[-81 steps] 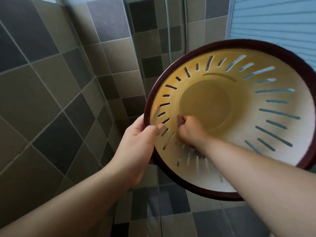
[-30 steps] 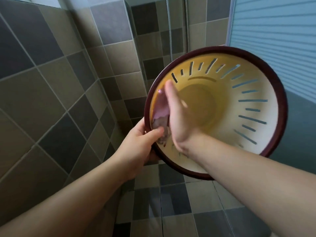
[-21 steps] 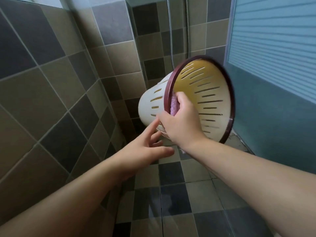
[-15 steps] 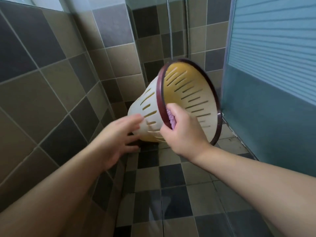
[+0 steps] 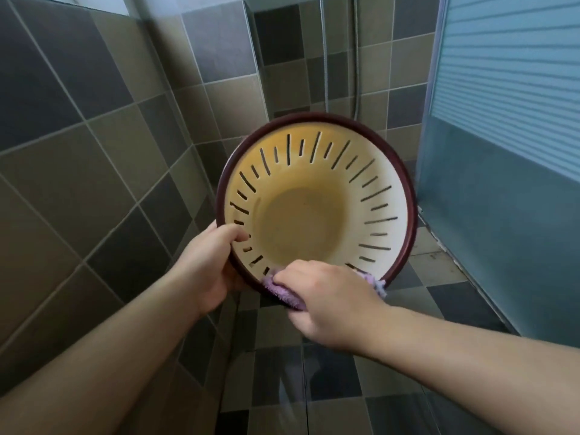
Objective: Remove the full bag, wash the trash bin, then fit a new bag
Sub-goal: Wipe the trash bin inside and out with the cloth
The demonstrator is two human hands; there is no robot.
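Observation:
A cream trash bin (image 5: 317, 221) with slotted walls and a dark red rim is held up in the air, its open mouth facing me and no bag inside. My left hand (image 5: 207, 265) grips the rim at its lower left, thumb curled over the edge. My right hand (image 5: 326, 299) holds a purple cloth (image 5: 282, 291) and presses it on the rim's bottom edge. Most of the cloth is hidden under that hand.
Grey and beige tiled walls (image 5: 94, 152) close in on the left and behind. A frosted blue shower door (image 5: 502, 152) stands on the right. A shower hose (image 5: 356, 58) hangs on the back wall. Tiled floor (image 5: 329, 387) lies below.
The bin has turned from side-on back to mouth-on. My left hand has taken hold of the rim again. My right hand with the cloth has slid from the left rim to the bottom rim.

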